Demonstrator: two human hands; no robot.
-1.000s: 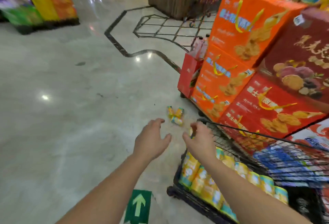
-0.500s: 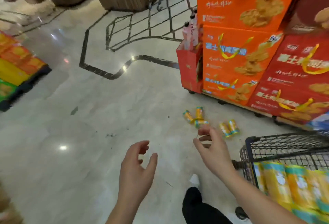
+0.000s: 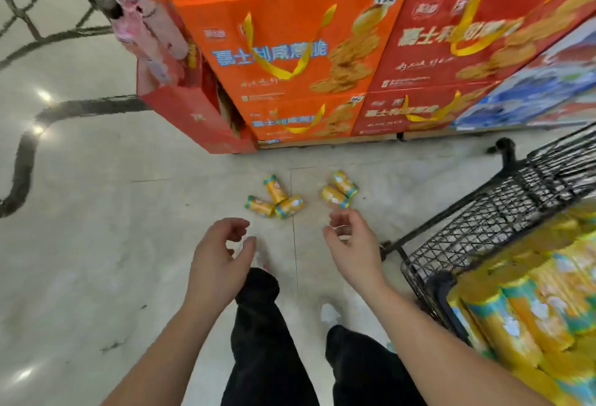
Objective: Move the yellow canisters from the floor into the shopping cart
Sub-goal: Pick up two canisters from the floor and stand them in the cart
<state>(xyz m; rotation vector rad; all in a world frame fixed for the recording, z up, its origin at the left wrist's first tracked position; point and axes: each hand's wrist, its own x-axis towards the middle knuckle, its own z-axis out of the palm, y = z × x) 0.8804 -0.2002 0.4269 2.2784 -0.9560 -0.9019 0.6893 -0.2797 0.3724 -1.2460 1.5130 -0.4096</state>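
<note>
Several yellow canisters with teal ends lie on the pale floor: a cluster of three (image 3: 275,198) on the left and a pair (image 3: 340,191) on the right. My left hand (image 3: 217,255) hangs over the floor short of the cluster, fingers loosely curled, holding nothing. My right hand (image 3: 353,244) hovers just short of the pair, fingers relaxed and empty. The black wire shopping cart (image 3: 483,228) stands at the right with several yellow canisters (image 3: 529,305) lying in it.
Stacked orange and red biscuit boxes (image 3: 290,51) rise right behind the canisters. A red carton with pink bottles (image 3: 180,83) stands at their left corner. My legs in black trousers (image 3: 267,334) and white shoes are below my hands. Open floor lies to the left.
I have moved closer and lower toward the canisters, which now look larger. Both hands stay empty and have reached further forward; the cart has shifted to the right of view.
</note>
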